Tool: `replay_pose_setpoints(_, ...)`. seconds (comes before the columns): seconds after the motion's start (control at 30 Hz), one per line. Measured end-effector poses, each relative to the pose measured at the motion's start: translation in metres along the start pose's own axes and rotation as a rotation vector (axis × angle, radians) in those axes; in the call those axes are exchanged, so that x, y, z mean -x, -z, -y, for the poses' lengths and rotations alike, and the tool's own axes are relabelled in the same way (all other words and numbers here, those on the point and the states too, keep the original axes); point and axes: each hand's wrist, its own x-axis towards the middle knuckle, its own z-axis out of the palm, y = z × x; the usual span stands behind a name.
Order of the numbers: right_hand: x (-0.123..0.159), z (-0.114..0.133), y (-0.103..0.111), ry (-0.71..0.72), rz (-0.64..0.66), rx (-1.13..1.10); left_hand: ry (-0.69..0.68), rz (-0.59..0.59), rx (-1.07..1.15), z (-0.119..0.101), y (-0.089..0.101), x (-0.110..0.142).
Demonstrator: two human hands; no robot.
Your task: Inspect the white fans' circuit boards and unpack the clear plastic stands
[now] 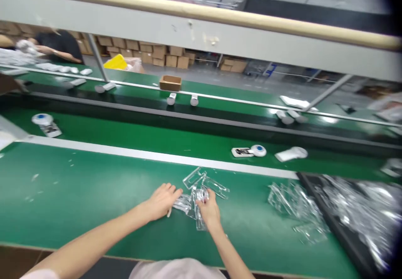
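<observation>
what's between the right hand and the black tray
In the head view, from the right hand: green tabletop, then a loose pile of clear plastic parts beside the black tray.

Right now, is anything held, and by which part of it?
Can't tell, too blurred to confirm a grip. The right hand is at the far end of some clear parts, the left hand at the left end of others.

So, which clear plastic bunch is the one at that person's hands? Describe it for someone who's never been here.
Start with the long green table, below the white strip. Near its middle, at the left hand and right hand, lies a small cluster of clear plastic pieces. Unlike the loose pile and filled black tray farther right, this one has hands on it.
</observation>
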Motion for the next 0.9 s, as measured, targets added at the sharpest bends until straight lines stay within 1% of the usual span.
replay_pose_setpoints(0.1, -0.005, -0.004, 0.0, -0.026, -0.002, -0.078, 0.07, -0.054, 0.054, 0.003, -0.007, 0.013)
replay_pose_setpoints(0.17, -0.008, -0.005, 0.001, -0.029, -0.012, -0.153, 0.158, -0.113, 0.183, 0.012, -0.013, 0.017)
replay_pose_setpoints(0.2, -0.008, -0.004, 0.002, -0.026, -0.021, -0.196, 0.203, -0.136, 0.29, 0.016, -0.016, 0.019)
replay_pose_setpoints(0.27, -0.006, -0.002, 0.003, -0.016, -0.035, -0.294, 0.279, -0.161, 0.599, 0.021, -0.019, 0.019)
replay_pose_setpoints(0.33, -0.001, 0.002, 0.004, -0.006, -0.024, -0.407, 0.351, -0.177, 0.995, 0.019, -0.02, 0.018)
replay_pose_setpoints(0.43, 0.009, 0.008, 0.005, -0.007, 0.042, -0.594, 0.4, -0.168, 1.558, 0.0, -0.016, 0.013)
replay_pose_setpoints(0.5, 0.017, 0.012, 0.006, -0.017, 0.088, -0.718, 0.365, -0.125, 1.806, -0.019, -0.011, 0.007)
replay_pose_setpoints(0.53, 0.021, 0.014, 0.008, -0.023, 0.103, -0.777, 0.344, -0.107, 1.881, -0.028, -0.009, 0.003)
replay_pose_setpoints(0.6, 0.028, 0.014, 0.013, -0.035, 0.114, -0.887, 0.34, -0.104, 1.942, -0.045, -0.007, -0.006)
replay_pose_setpoints(0.7, 0.04, 0.007, 0.029, -0.057, 0.098, -1.027, 0.408, -0.133, 1.925, -0.065, -0.008, -0.018)
replay_pose_setpoints(0.73, 0.043, 0.003, 0.036, -0.062, 0.091, -1.068, 0.429, -0.124, 1.913, -0.07, -0.01, -0.023)
replay_pose_setpoints(0.8, 0.049, -0.007, 0.051, -0.058, 0.08, -1.14, 0.449, -0.062, 1.877, -0.08, -0.016, -0.035)
replay_pose_setpoints(0.87, 0.053, -0.02, 0.067, -0.039, 0.108, -1.196, 0.459, 0.01, 1.838, -0.093, -0.026, -0.052)
replay_pose_setpoints(0.9, 0.054, -0.028, 0.075, -0.021, 0.125, -1.211, 0.465, 0.027, 1.812, -0.101, -0.032, -0.062)
